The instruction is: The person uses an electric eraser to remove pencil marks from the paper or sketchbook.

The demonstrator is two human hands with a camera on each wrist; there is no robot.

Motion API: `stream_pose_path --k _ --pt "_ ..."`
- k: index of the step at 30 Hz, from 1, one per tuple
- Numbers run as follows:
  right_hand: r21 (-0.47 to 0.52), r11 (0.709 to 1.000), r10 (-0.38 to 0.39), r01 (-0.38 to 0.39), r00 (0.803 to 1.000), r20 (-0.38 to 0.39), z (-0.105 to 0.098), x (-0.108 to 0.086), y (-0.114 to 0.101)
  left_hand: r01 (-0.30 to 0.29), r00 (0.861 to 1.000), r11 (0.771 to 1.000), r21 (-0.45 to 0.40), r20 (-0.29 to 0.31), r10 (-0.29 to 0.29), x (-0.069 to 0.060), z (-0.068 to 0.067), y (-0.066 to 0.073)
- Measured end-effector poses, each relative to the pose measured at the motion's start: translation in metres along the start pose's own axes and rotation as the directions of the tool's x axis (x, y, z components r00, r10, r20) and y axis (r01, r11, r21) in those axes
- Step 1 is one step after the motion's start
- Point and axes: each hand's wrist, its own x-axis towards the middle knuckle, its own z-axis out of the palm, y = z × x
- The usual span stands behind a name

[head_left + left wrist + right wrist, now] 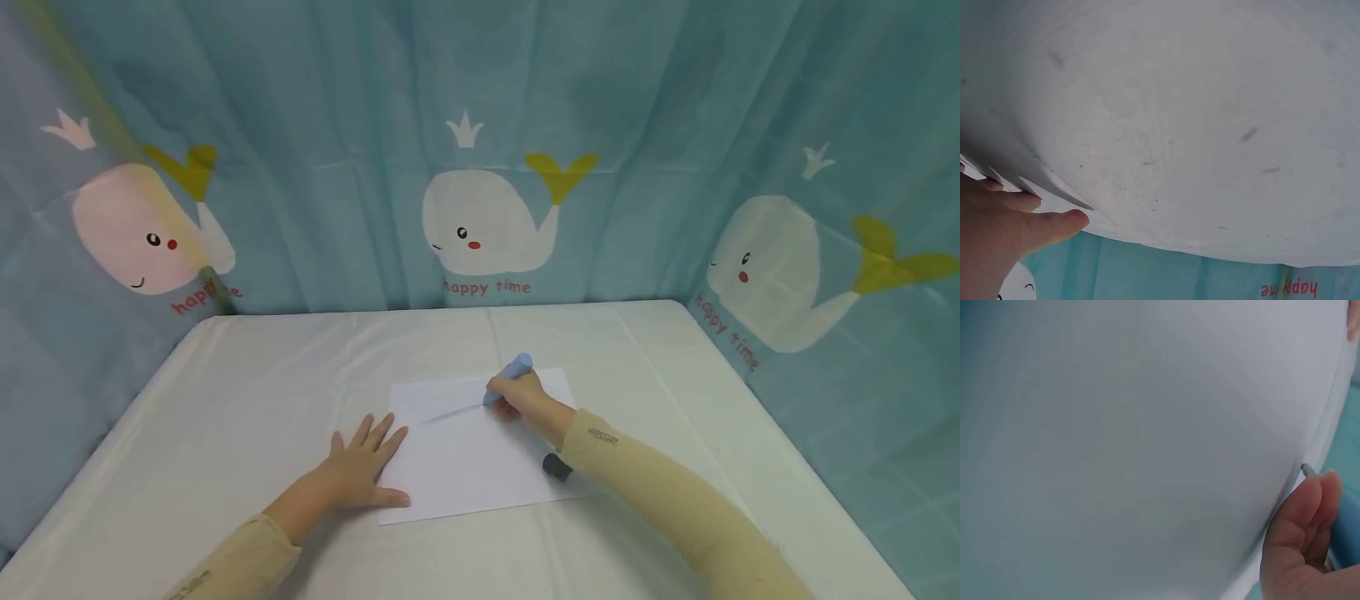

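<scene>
My right hand (519, 395) pinches a thick light-blue marker (517, 365) between thumb and fingers. The marker leans, its tip down at a white sheet of paper (457, 475). From the tip a thin greyish line (450, 413) runs leftward across the sheet. In the right wrist view the dark tip (1307, 469) shows beyond the fingertips, and the blue barrel (1346, 534) is partly hidden. Fingers spread, my left hand (358, 472) rests flat at the sheet's left edge. A small dark cap-like piece (557, 467) lies on the paper near my right sleeve.
A white cloth covers the table (285, 375). Blue-green curtains (337, 150) printed with whales stand behind the table and at both sides. My right forearm (667, 492) hides the sheet's lower right corner.
</scene>
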Motion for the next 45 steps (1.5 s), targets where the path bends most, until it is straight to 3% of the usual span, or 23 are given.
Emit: stream_pose_path --k 45 --pt "0.021 1.000 0.007 -0.007 1.000 -0.022 0.0048 0.0010 -0.0031 0.005 1.000 1.000 -0.012 -0.001 -0.005 0.0004 0.0009 -0.0015"
